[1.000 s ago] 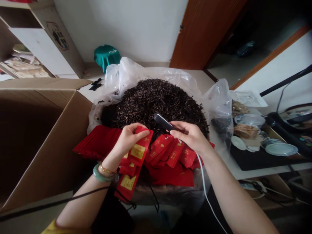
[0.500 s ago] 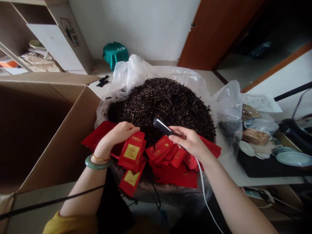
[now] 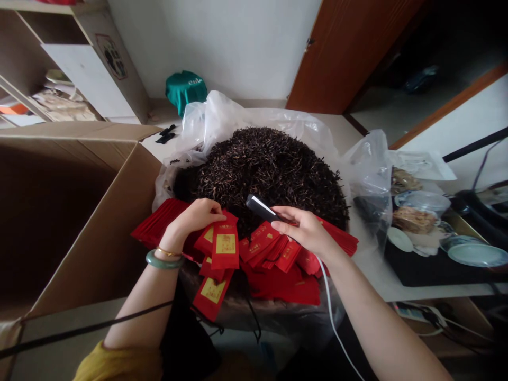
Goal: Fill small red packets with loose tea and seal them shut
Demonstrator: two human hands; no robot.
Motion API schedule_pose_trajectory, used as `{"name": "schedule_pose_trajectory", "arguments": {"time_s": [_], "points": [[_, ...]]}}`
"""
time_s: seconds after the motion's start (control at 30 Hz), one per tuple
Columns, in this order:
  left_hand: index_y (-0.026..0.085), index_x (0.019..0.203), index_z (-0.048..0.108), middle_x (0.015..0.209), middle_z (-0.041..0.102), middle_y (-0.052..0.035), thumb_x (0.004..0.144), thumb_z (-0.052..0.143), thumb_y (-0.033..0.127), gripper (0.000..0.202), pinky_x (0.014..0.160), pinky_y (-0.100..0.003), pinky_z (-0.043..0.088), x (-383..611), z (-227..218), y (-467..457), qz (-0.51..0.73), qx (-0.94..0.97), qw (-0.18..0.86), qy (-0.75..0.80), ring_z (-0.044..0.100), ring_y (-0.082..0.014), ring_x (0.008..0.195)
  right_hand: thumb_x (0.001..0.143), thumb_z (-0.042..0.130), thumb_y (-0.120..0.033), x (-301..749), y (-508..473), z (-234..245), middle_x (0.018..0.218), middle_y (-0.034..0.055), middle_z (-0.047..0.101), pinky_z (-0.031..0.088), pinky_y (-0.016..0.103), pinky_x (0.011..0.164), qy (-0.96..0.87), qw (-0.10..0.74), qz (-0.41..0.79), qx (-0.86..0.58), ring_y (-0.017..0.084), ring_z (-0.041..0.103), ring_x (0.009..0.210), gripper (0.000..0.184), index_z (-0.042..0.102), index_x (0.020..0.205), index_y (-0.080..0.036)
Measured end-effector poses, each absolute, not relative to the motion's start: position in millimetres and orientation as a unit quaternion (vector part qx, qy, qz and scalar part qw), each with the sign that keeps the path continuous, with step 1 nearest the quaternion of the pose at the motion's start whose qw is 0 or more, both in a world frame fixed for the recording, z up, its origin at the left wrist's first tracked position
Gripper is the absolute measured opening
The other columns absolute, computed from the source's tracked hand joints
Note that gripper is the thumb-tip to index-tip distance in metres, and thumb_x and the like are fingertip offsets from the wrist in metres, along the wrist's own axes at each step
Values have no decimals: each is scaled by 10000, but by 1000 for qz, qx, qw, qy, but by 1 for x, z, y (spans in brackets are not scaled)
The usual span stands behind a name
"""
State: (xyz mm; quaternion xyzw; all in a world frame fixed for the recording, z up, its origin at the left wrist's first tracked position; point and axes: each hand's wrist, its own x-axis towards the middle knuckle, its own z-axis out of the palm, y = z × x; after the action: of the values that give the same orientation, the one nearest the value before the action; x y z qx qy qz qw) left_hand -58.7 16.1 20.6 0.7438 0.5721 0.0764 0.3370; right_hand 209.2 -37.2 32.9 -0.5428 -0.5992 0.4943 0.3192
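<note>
My left hand [image 3: 204, 214], with a jade bangle at the wrist, pinches the top edge of a red tea packet [image 3: 225, 248] with a gold label. That packet hangs upright over other red packets [image 3: 212, 291]. In my right hand [image 3: 307, 227] is a slim black heat sealer [image 3: 262, 208], like a small flat iron, with a white strip and a white cord. Its tip points left, just right of the held packet and apart from it. Beyond both hands rises a large heap of dark loose tea leaves [image 3: 265, 164] in a clear plastic bag [image 3: 222, 114].
An open cardboard box [image 3: 130, 206] stands at my left. More red packets lie fanned at the left [image 3: 159, 219] and under my right hand [image 3: 273, 248]. On the right, a side table holds a lidded bowl [image 3: 478, 254] and a small white dish [image 3: 400, 239].
My left hand has shifted slightly right, bringing its packet to the right and more upright, off the packets below. My right hand and the heat sealer have barely moved.
</note>
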Motion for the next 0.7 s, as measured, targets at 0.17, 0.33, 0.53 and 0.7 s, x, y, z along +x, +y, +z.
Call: {"name": "schedule_pose_trajectory", "arguments": {"time_s": [0.17,0.33,0.53,0.7], "points": [[165,629,669,664,686,-22,659,667,350,187,588,-239,424,-58,21,16,158,688,414,574,586,-154,628,713,723,-422,209,-37,33,1180,89,692,483,425,1003,-600,319,496,-541,258,640,1109,489,656,1139,-190],[151,788,696,647,672,-5,620,695,357,266,552,-231,427,-67,26,11,154,665,502,530,572,-141,579,711,725,-439,210,-38,33,1178,96,691,487,422,1000,-602,321,495,-538,261,643,1104,506,658,1143,-183],[181,882,754,740,732,-11,582,681,230,313,605,-220,429,-63,21,13,23,726,487,485,612,-161,645,704,737,-424,206,-40,31,1171,90,695,483,420,1006,-608,313,496,-535,261,641,1109,496,664,1139,-196],[190,957,747,705,711,0,599,659,232,371,555,-191,400,-62,14,15,9,746,457,484,586,-137,594,693,741,-425,204,-42,31,1171,107,694,474,437,1013,-603,307,502,-539,271,644,1103,521,656,1143,-176]]}}
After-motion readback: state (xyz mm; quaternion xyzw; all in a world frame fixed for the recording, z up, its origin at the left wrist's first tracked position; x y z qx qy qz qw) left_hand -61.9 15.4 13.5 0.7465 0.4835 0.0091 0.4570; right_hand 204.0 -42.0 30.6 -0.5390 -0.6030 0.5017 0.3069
